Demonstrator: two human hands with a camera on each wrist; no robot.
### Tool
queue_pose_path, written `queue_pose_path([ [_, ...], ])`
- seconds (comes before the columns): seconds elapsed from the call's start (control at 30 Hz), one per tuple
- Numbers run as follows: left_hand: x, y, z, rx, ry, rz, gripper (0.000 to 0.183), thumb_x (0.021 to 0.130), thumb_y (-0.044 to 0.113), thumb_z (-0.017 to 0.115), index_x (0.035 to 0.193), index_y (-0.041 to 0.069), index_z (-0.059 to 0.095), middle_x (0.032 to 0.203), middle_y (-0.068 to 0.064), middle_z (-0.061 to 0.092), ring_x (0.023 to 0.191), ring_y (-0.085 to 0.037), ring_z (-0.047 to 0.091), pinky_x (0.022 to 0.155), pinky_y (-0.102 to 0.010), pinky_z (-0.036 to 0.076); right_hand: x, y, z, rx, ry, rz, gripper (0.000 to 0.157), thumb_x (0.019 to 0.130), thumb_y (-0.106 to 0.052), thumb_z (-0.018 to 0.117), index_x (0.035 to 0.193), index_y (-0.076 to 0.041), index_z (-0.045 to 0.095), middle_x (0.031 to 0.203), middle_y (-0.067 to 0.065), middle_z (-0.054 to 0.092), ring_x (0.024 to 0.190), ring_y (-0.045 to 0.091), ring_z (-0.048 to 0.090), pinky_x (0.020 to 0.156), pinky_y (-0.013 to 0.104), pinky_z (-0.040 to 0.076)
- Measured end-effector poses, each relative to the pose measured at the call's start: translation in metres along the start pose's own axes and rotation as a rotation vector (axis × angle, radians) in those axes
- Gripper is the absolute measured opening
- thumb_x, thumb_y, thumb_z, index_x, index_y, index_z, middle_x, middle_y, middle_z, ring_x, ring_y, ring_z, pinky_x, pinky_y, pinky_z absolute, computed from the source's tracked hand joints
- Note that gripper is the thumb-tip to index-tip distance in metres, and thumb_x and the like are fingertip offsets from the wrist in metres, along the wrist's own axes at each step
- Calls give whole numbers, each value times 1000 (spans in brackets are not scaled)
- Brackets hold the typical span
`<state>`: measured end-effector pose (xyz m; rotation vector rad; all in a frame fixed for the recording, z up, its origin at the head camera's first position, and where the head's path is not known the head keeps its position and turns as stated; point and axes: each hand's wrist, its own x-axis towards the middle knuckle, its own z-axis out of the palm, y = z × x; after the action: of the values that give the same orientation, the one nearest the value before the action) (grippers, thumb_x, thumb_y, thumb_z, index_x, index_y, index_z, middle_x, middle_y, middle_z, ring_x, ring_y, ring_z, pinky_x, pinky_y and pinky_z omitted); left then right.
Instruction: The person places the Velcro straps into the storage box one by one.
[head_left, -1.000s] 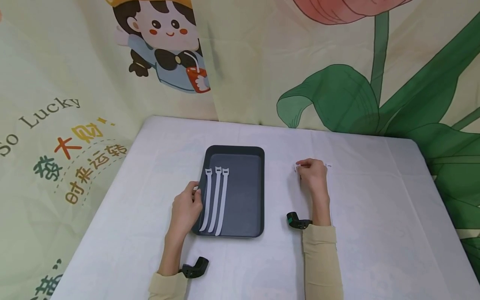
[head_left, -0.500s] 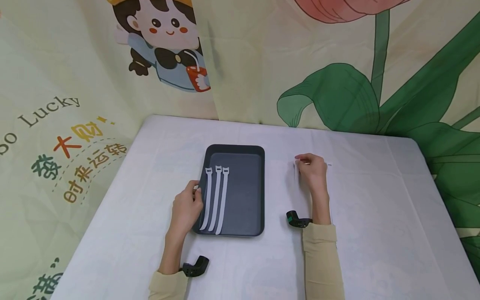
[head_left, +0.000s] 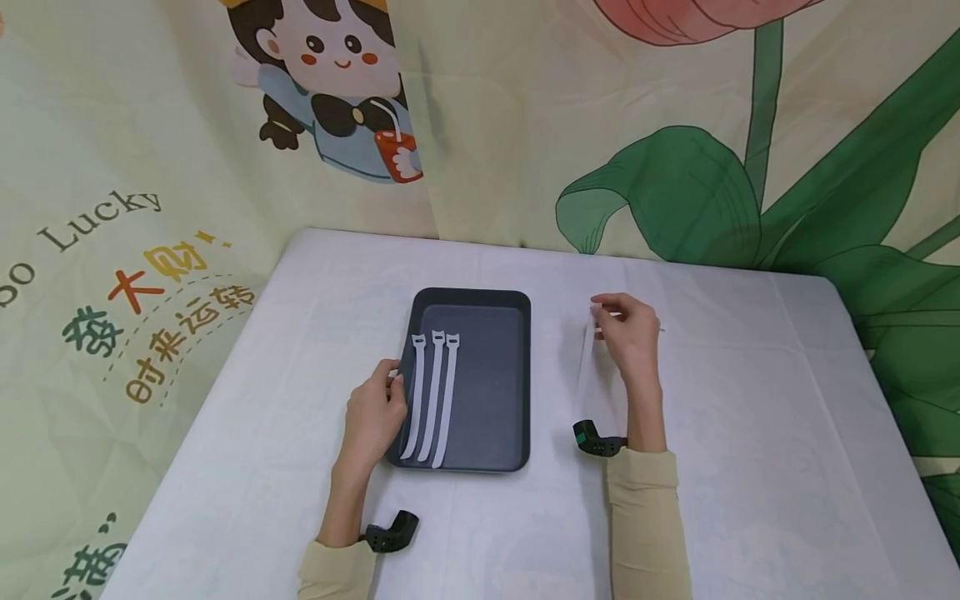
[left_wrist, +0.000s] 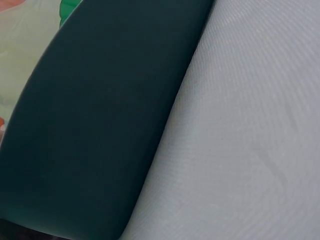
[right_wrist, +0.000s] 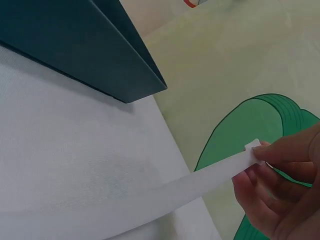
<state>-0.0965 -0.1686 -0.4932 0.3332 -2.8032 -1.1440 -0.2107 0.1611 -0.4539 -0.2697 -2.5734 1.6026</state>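
Three white hook-and-loop cable ties point(head_left: 431, 400) lie side by side along the left part of a dark grey tray point(head_left: 495, 383). At the tray's left rim, my left hand point(head_left: 374, 412) grips the edge between thumb and fingers. My right hand point(head_left: 630, 337), to the right of the tray, pinches another white cable tie point(right_wrist: 175, 192) by its head end. That tie hangs down toward the table in the head view; in the right wrist view its strip runs off to the lower left. The left wrist view is mostly filled by the tray's outer wall point(left_wrist: 100, 110).
A small white end point(head_left: 662, 330) shows on the table just beyond my right hand, the rest hidden by the hand and arm. White cloth covers the table point(head_left: 765, 417). A printed curtain point(head_left: 495, 125) hangs behind its far edge.
My right hand has risen and moved slightly away from me, lifting the cable tie off the table so its strip now hangs down. The left hand stays on the tray rim.
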Motion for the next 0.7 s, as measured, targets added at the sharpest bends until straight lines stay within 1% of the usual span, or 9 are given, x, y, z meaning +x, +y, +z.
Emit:
queue_pose_path([
  [0.13, 0, 1, 0, 2, -1, -1, 35, 105, 13, 48, 136, -1, 59, 107, -25, 74, 85, -33, 70, 72, -46, 54, -3, -6, -5, 38, 15, -31, 22, 102, -12, 61, 119, -6, 74, 111, 13, 69, 88, 27, 69, 66, 22, 57],
  [0.2, 0, 1, -1, 2, -1, -3, 35, 105, 13, 48, 136, -1, 59, 107, -25, 74, 85, -33, 70, 72, -46, 54, -5, -9, -7, 63, 20, -47, 22, 101, -13, 62, 119, -5, 74, 111, 13, 69, 88, 27, 70, 68, 25, 59],
  [0.37, 0, 2, -1, 3, 0, -4, 35, 105, 13, 48, 135, -1, 60, 105, -25, 74, 82, -32, 69, 69, -43, 53, -9, -15, -11, 157, 18, -59, 22, 101, -16, 65, 118, -6, 74, 109, 12, 68, 84, 22, 69, 68, 26, 60],
  [0.4, 0, 2, -1, 3, 0, -3, 35, 105, 13, 48, 135, -1, 60, 105, -25, 74, 82, -31, 69, 69, -42, 52, -9, -16, -12, 175, 16, -60, 23, 100, -17, 66, 119, -6, 74, 109, 12, 68, 83, 21, 69, 66, 24, 59],
  [0.57, 0, 2, -1, 3, -3, -7, 35, 105, 13, 48, 135, -1, 60, 106, -25, 74, 83, -32, 69, 69, -43, 53, -11, -20, -11, 259, 7, -65, 24, 99, -18, 68, 118, -5, 74, 107, 10, 67, 82, 20, 69, 66, 26, 60],
  [0.7, 0, 2, -1, -1, -7, -13, 36, 105, 13, 47, 136, -1, 59, 106, -25, 74, 84, -32, 70, 71, -45, 54, -15, -25, -7, 333, -3, -66, 23, 99, -17, 69, 118, -4, 74, 106, 8, 67, 83, 24, 69, 66, 29, 60],
])
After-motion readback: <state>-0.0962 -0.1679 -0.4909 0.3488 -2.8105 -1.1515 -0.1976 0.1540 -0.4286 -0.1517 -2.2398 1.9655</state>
